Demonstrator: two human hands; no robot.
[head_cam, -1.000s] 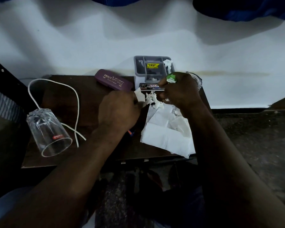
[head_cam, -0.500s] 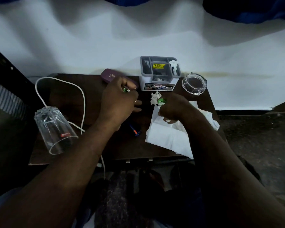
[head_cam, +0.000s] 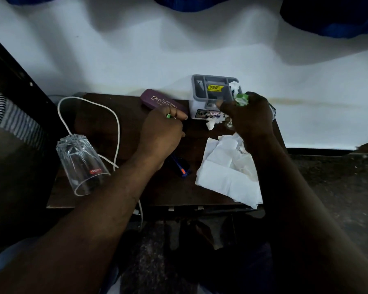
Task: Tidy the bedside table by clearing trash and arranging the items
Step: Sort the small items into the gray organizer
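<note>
Trash, item one: green wad, crumpled, w/ white showing, clenched in the fingers of our right hand and held up just in front of the grey organiser at the back of the tabletop.
Item two: green scrap, tiny, pinched by the curled fingers of our left hand, just beside the near end of the purple case.
Item three: white shreds, loose on the tabletop btw the two hands, just below the organiser's front.
Item four: white paper ball in the organiser's rt-hand compartment.
Item five: creased white sheet, flat, front rt, near corner past the front edge. Our right forearm crosses over it.

Other stock:
- Glass tumbler on its side, front left, mouth toward us.
- White cable looping beside the tumbler & running off the front edge.
- Blue pen w/ orange mark, partly under our left wrist.
- Striped cloth, far left, off the tabletop.
- Sth glassy behind the right hand, mostly hidden. We cannot tell what.
</note>
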